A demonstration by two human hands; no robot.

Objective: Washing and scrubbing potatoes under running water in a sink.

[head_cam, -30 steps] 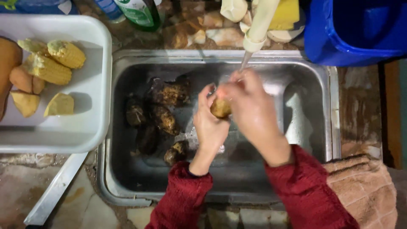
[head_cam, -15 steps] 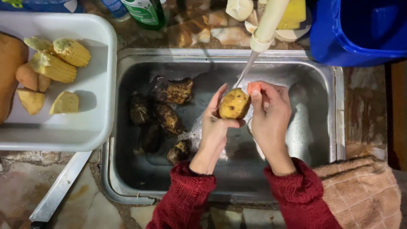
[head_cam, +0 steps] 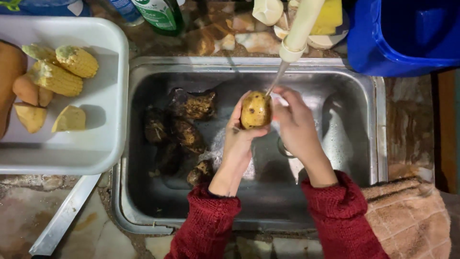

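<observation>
My left hand [head_cam: 238, 144] grips a wet yellow-brown potato [head_cam: 255, 110] and holds it up under a thin stream of water from the pale tap [head_cam: 299, 33]. Beside it, my right hand [head_cam: 294, 124] rests its fingers against the potato's right side. Both hands are over the middle of the steel sink [head_cam: 139, 201]. Several dirty, dark potatoes [head_cam: 184, 127] lie in the sink's left half, left of my left hand. Both arms wear red knitted sleeves.
A white tray [head_cam: 103, 153] to the left of the sink holds corn cob pieces [head_cam: 64, 69] and cut yellow vegetable chunks. A blue bucket [head_cam: 402, 43] stands at the back right. Bottles, a yellow sponge and a dish line the back edge. A tan towel [head_cam: 412, 216] lies at the right.
My hands turned the potato: a second ago my right hand covered it from above, now it has slid to the right side and the potato's face shows under the water.
</observation>
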